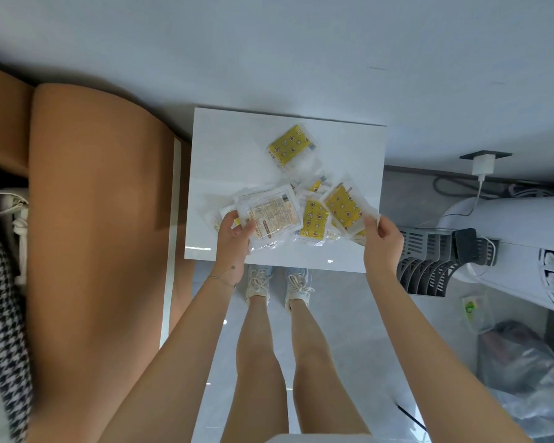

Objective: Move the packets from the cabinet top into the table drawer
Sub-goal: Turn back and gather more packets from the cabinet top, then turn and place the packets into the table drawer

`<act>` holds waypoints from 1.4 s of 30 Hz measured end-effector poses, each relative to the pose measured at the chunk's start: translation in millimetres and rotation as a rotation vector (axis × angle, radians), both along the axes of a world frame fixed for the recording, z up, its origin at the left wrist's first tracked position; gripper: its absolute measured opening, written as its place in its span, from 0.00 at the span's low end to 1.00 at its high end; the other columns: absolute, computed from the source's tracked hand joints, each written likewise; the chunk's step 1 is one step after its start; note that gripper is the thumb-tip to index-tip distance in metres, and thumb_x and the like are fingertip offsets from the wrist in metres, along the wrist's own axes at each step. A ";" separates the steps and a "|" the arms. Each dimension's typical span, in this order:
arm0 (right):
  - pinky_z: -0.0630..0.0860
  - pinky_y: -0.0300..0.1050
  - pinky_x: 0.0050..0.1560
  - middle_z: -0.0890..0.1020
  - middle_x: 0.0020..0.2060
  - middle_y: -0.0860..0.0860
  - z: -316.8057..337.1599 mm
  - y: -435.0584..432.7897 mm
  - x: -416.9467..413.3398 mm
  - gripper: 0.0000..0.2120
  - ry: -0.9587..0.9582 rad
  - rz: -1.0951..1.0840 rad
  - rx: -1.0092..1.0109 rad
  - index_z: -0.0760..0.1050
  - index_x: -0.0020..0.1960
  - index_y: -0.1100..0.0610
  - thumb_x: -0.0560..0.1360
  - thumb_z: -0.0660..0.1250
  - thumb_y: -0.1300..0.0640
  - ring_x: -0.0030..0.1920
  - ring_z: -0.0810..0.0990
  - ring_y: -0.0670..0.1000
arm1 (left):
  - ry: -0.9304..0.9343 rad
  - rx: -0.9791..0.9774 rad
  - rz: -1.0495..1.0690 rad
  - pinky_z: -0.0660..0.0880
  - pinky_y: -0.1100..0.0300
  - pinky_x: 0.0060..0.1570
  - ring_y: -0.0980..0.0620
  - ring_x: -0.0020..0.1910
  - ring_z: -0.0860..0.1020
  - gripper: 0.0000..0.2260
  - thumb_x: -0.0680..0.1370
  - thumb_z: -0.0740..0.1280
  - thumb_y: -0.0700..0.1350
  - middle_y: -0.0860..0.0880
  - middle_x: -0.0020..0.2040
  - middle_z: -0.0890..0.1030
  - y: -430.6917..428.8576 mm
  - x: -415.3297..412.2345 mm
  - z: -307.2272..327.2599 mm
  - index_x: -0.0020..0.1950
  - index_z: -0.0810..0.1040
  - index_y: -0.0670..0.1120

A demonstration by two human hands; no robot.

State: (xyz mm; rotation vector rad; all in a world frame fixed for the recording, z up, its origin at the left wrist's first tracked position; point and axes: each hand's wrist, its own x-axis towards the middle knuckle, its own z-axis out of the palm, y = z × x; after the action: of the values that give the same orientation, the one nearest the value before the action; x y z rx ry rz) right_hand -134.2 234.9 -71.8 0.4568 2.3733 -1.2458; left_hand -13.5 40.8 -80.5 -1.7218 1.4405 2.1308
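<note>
Yellow packets heap on the cabinet top. Gathering step: my left hand grips a pale packet, my right hand pinches a patterned packet. Next, I lift both toward the drawer.

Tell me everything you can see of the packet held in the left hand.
The packet is a flat, roughly square pouch of clear, glossy plastic with a pale beige printed panel facing up; the print is too small to read. It sits tilted at the near left of the pile, overlapping other packets on the white cabinet top. The left hand grips its left edge.
</note>
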 end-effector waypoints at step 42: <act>0.79 0.60 0.55 0.84 0.50 0.56 165.4 -138.8 327.1 0.06 -0.369 0.943 -0.223 0.78 0.50 0.56 0.73 0.69 0.63 0.51 0.84 0.57 | 0.263 -0.079 0.969 0.82 0.55 0.41 0.50 0.51 0.83 0.07 0.76 0.66 0.36 0.47 0.56 0.81 27.0 448.1 167.8 0.52 0.72 0.43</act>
State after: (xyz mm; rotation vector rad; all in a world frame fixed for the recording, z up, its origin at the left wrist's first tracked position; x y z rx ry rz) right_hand 193.0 96.1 93.6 -0.4381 1.7284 -0.8435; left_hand 434.6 67.8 87.3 -2.6133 0.7543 2.8212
